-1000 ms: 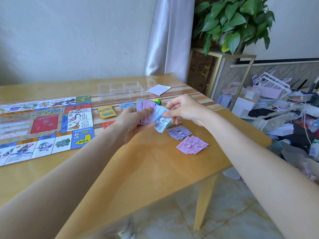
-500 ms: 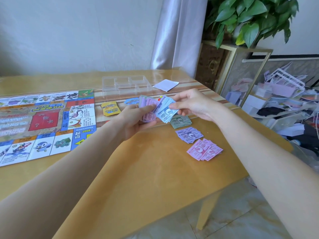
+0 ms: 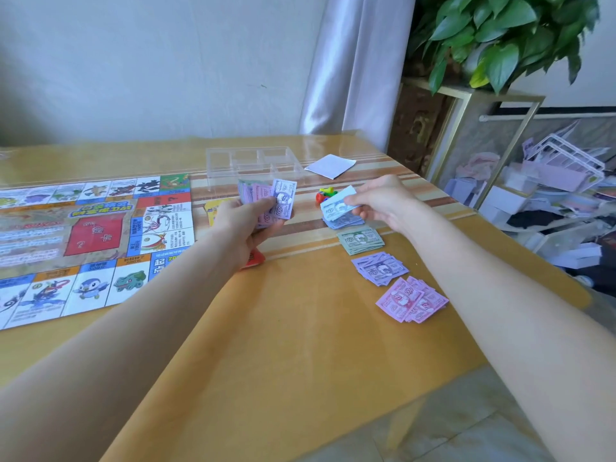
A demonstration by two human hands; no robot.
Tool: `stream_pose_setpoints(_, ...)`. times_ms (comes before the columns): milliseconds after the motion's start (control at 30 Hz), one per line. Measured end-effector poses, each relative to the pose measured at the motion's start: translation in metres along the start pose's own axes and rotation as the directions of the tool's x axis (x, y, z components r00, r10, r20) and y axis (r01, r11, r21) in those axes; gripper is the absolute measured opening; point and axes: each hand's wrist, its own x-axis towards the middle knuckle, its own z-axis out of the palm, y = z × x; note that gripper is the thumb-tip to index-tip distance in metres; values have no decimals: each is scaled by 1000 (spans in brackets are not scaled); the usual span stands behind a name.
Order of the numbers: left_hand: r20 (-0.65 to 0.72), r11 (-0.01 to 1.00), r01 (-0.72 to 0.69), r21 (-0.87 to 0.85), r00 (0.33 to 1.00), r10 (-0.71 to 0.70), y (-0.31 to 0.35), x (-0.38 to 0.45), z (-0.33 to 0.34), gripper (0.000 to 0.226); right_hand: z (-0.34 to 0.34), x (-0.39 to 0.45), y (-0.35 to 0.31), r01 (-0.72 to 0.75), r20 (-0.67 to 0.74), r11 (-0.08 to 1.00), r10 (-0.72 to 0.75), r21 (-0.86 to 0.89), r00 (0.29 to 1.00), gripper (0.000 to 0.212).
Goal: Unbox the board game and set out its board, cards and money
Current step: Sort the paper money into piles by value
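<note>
The game board (image 3: 83, 241) lies unfolded on the left of the wooden table (image 3: 300, 345). My left hand (image 3: 243, 225) grips a fanned stack of play money (image 3: 270, 200), purple and pink notes. My right hand (image 3: 383, 201) pinches a blue note (image 3: 336, 205) just above a blue pile (image 3: 343, 221). Green (image 3: 361, 241), purple (image 3: 380, 268) and pink (image 3: 411, 300) money piles lie in a row toward the near right. A yellow card stack (image 3: 211, 210) and a red card stack (image 3: 255, 258) peek out beside my left hand.
A clear plastic tray (image 3: 250, 163) and a white paper (image 3: 330, 165) sit at the back of the table. Small coloured game pieces (image 3: 325, 193) lie behind the blue pile. The table's right edge drops to a cluttered shelf (image 3: 550, 195) and a potted plant (image 3: 500, 35).
My right hand has pulled a blue note away from the stack in my left hand and moved it right, down over the blue pile. The camera has shifted left.
</note>
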Motion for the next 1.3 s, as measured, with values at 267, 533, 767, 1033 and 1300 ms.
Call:
stream_pose_setpoints(267, 60, 1000, 11, -6, 998, -11, -3, 2, 5, 18, 9, 8, 6, 15, -112, 619, -166, -785, 980, 27)
stream_pose_setpoints(533, 98, 1000, 27, 5, 995, -27, -3, 2, 12, 9, -5, 12, -14, 422, 396, 462, -158, -780, 905, 47)
stream_pose_setpoints(767, 85, 999, 26, 20, 996, -28, -2, 0, 15, 18, 3, 15, -15, 472, 502, 389, -26, -792, 864, 46)
stream_pose_setpoints(1033, 85, 997, 39, 73, 995, -45, -6, -3, 16, 10, -3, 19, -9, 446, 454, 476, -106, -758, 884, 48)
stream_pose_setpoints(1300, 190, 987, 69, 143, 977, -96, -13, -9, 27, 5, -7, -27, -29, 386, 427, 872, -239, -302, 872, 20)
